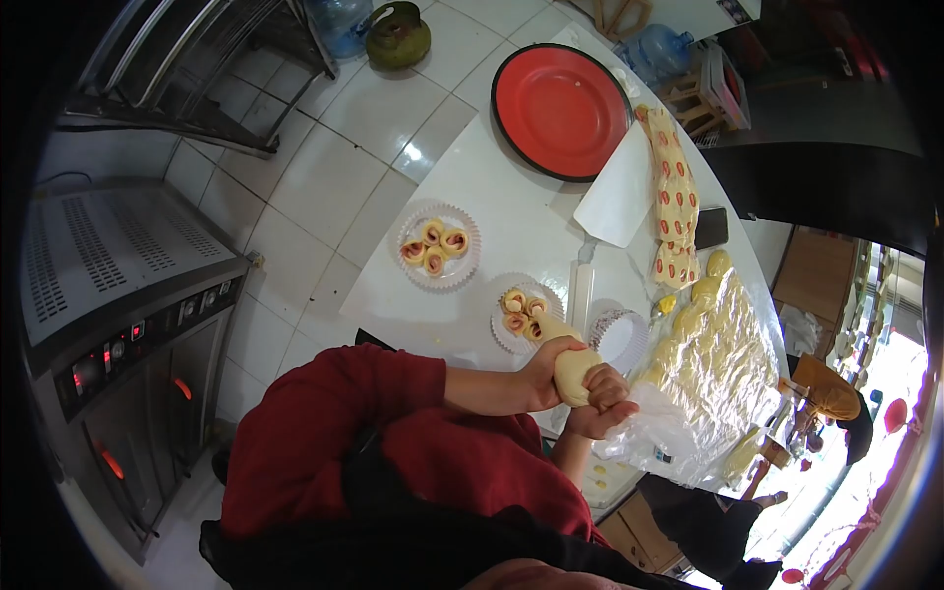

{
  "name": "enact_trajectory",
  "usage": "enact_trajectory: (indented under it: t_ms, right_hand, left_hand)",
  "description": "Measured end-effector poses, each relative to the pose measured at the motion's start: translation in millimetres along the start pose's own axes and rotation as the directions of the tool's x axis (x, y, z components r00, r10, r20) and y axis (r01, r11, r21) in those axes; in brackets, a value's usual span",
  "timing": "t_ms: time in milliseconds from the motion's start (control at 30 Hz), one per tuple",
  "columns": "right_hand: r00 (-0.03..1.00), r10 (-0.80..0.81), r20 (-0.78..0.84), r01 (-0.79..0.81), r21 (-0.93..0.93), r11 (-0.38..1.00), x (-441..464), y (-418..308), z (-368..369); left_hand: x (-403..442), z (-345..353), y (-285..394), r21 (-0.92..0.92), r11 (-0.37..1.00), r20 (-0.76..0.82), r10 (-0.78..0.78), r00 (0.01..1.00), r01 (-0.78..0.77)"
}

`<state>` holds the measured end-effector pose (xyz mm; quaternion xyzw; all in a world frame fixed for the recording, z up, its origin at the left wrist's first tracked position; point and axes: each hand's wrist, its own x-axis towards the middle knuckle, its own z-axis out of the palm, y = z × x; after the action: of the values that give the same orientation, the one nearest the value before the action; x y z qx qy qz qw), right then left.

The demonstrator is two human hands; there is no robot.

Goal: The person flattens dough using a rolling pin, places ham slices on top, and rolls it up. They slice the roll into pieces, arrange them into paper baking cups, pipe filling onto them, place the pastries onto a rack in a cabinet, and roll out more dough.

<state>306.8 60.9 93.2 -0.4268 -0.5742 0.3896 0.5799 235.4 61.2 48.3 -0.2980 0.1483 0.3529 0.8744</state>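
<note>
A plastic piping bag [574, 376] filled with pale yellow cream is held in both hands, its tip over a paper cup [503, 337] of rolled dough pieces [514, 323]. My left hand [553, 373] wraps round the front part of the bag. Round its twisted end, my right hand [602, 401] is closed. White drops of cream show on some rolls. Farther left on the table stands a second paper cup [466, 276] with a cluster of rolls [434, 246]. Empty fluted paper cups [621, 339] lie to the right of the bag.
A red plate [562, 110] with a black rim sits at the table's far end. Nearby are white paper [619, 192], patterned wrapping [676, 197], a phone [711, 227] and plastic-covered dough [718, 354]. An oven [128, 295] stands left; other people [831, 388] are at right.
</note>
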Motion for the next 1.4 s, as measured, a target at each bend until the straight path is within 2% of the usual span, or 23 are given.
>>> enact_trajectory:
  t_ms: [133,233,333,433,633,733,833,933,1067,1167,1333,1400]
  right_hand:
    - [1.0,-0.029,0.01,0.028,0.045,0.999,1.7,0.5,1.7]
    - [0.999,0.034,0.01,-0.034,-0.024,0.999,0.7,-1.5,0.6]
    - [0.998,0.052,0.022,-0.052,-0.001,0.999,-0.9,0.6,-2.0]
    - [1.0,0.007,0.004,-0.008,0.053,0.999,-0.9,3.7,-0.7]
    - [1.0,0.021,0.009,-0.021,0.022,1.0,-2.7,4.1,-3.6]
    - [0.996,-0.065,-0.06,0.063,-0.027,0.998,-4.8,-1.0,-2.4]
    - [0.975,-0.131,-0.179,0.147,0.08,0.986,-9.2,-10.6,-5.8]
    - [0.987,-0.101,-0.122,0.123,0.192,0.974,-10.8,-16.3,-8.4]
    - [0.999,-0.011,-0.048,0.017,0.125,0.992,-20.0,-14.4,-2.8]
    - [1.0,0.023,-0.005,-0.022,0.077,0.997,-25.4,-11.5,-0.6]
    - [0.997,0.08,0.003,-0.08,0.027,0.996,-28.0,-9.2,-0.7]
    - [0.997,0.07,-0.009,-0.069,0.095,0.993,-28.2,-4.6,-0.5]
  left_hand:
    - [1.2,-0.7,0.9,0.007,1.0,0.007,-0.013,1.0,0.013]
    - [1.8,-0.5,0.9,0.019,1.0,0.006,-0.006,1.0,0.005]
    - [2.1,0.4,0.7,0.02,1.0,0.002,0.001,1.0,-0.001]
    - [2.3,1.4,0.0,0.013,1.0,-0.01,0.009,1.0,-0.009]
    - [6.1,-4.6,-2.8,0.031,0.999,0.025,0.022,0.999,-0.023]
    - [4.3,1.3,-3.7,0.066,0.997,0.029,-0.028,0.999,0.026]
    - [-4.2,15.7,-6.6,0.084,0.996,0.016,-0.018,1.0,0.017]
    - [-17.4,17.5,-4.1,0.08,0.997,0.006,-0.022,1.0,0.022]
    - [-19.6,-8.9,-0.4,-0.028,0.997,0.038,-0.071,0.997,0.072]
    - [-22.2,-9.7,-0.2,-0.004,1.0,-0.009,-0.028,1.0,0.028]
    - [-17.2,-20.1,-0.4,0.008,1.0,0.01,-0.027,1.0,0.026]
    - [-15.6,-21.6,0.6,0.018,1.0,-0.006,-0.02,1.0,0.021]
